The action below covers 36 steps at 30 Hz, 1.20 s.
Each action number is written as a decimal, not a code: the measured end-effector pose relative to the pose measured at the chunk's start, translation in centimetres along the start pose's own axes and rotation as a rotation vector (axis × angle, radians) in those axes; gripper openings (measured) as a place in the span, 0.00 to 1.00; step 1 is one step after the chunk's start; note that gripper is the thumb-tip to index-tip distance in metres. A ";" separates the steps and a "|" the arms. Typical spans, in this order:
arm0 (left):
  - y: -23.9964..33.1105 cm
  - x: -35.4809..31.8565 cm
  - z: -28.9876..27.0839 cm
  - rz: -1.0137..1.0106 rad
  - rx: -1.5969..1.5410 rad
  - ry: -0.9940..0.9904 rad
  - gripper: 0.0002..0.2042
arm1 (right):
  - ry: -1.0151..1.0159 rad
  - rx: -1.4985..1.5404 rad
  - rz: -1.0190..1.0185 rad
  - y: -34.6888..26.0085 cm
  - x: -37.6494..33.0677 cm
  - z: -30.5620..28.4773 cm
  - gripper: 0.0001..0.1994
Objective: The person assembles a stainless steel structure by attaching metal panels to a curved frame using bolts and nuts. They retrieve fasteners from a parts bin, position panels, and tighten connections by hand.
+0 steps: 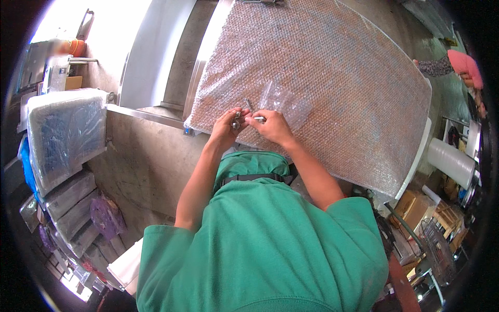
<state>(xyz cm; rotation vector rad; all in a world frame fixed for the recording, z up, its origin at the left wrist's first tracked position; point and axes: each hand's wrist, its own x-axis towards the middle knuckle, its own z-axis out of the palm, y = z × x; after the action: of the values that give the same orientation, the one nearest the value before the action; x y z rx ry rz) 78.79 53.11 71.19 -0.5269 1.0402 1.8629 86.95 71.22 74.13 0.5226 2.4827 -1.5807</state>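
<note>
Hands meet over a bubble-wrapped panel [332, 88]: the left hand [226, 130] pinches small metal fittings [236, 120], the right hand [273, 126] grips a metal bolt [258, 119] beside a clear plastic bag [283, 101]. Plastic-wrapped bundles [65, 135] stand left; a film roll [451, 160] and cardboard boxes [413, 208] lie right.

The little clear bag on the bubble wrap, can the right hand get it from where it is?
Probably yes. The clear bag lies on the bubble wrap just past the right hand, with nothing between them. But that hand already pinches a small metal part, so its fingers aren't free.
</note>
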 end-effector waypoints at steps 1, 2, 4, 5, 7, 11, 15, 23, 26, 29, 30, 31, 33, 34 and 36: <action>-0.2 0.0 0.2 0.016 0.018 0.017 0.13 | 0.006 -0.040 0.013 -0.2 0.2 0.4 0.18; -0.4 0.1 0.3 0.026 0.029 0.029 0.13 | 0.060 0.025 0.003 -0.3 0.2 0.9 0.17; -0.8 0.3 0.3 0.059 0.143 0.003 0.14 | 0.092 0.056 -0.061 -0.2 0.5 1.5 0.17; -0.9 0.4 0.3 0.068 0.198 -0.009 0.15 | 0.101 0.068 -0.069 -0.1 0.6 1.7 0.17; -1.1 0.5 0.2 0.070 0.233 -0.025 0.16 | 0.066 0.055 -0.069 0.2 1.2 2.0 0.15; -0.8 0.1 0.2 0.046 0.217 -0.054 0.17 | -0.008 0.059 -0.047 0.9 2.2 1.9 0.12; 0.3 -1.1 0.3 0.041 0.170 -0.084 0.18 | -0.051 0.248 0.029 1.7 2.2 1.4 0.12; 1.6 -1.9 2.1 0.298 0.968 0.170 0.16 | -0.082 0.290 0.036 2.0 2.4 1.9 0.12; 1.4 -1.9 2.8 0.434 1.146 0.286 0.15 | -0.092 0.243 0.049 1.9 2.5 2.0 0.12; 1.2 -1.6 2.8 0.424 1.192 0.344 0.15 | -0.085 0.290 0.036 2.0 2.5 2.2 0.12; 1.2 -1.4 2.7 0.419 1.174 0.342 0.15 | -0.076 0.302 0.059 2.0 2.5 2.2 0.12; 1.2 -1.3 2.5 0.400 1.156 0.341 0.15 | -0.077 0.315 0.086 2.1 2.5 2.3 0.12; 1.2 -1.0 2.1 0.286 0.998 0.321 0.15 | -0.068 0.384 0.138 2.3 2.3 2.6 0.12; 1.1 -1.0 1.9 0.220 0.919 0.312 0.15 | -0.059 0.441 0.165 2.5 2.3 2.8 0.12; 0.8 -0.9 1.7 0.231 0.854 0.283 0.15 | -0.033 0.528 0.225 2.9 2.1 3.3 0.12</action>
<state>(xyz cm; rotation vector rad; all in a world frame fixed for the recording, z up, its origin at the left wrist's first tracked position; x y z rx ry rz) 78.64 53.87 73.09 -0.1548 2.0016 1.3532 85.87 69.78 69.59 0.7989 1.8811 -2.1165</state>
